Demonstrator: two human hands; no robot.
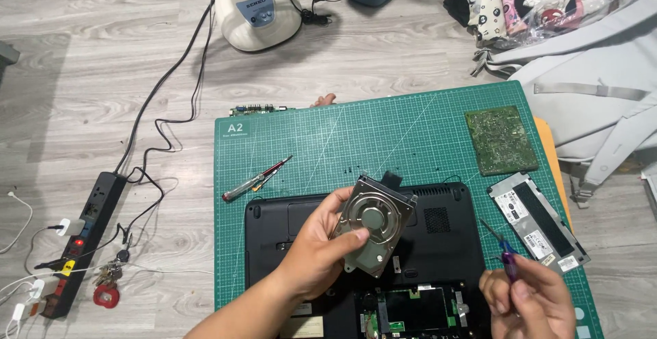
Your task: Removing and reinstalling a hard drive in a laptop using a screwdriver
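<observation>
Hard drive [373, 226]: out of its bay, we grip it in our left hand [316, 250] over laptop [438, 209] | right hand [527, 298]: closed round screwdriver [505, 253] | cover plate [537, 221]: off, on mat [383, 127] | remaining: laptop underside open, board exposed.

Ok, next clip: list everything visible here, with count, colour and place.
hard drive: 1, silver, held above laptop
laptop: 1, black, upside down, opened, on mat
cutting mat: 1, green, on floor
circuit board: 1, green, mat's right
cover panel: 1, grey-black, right of laptop
tester screwdriver: 1, red-clear, mat's left
power strip: 1, black, floor left
fan base: 1, white, top
backpack: 1, grey, right
left hand: holds drive
right hand: holds purple screwdriver
</observation>
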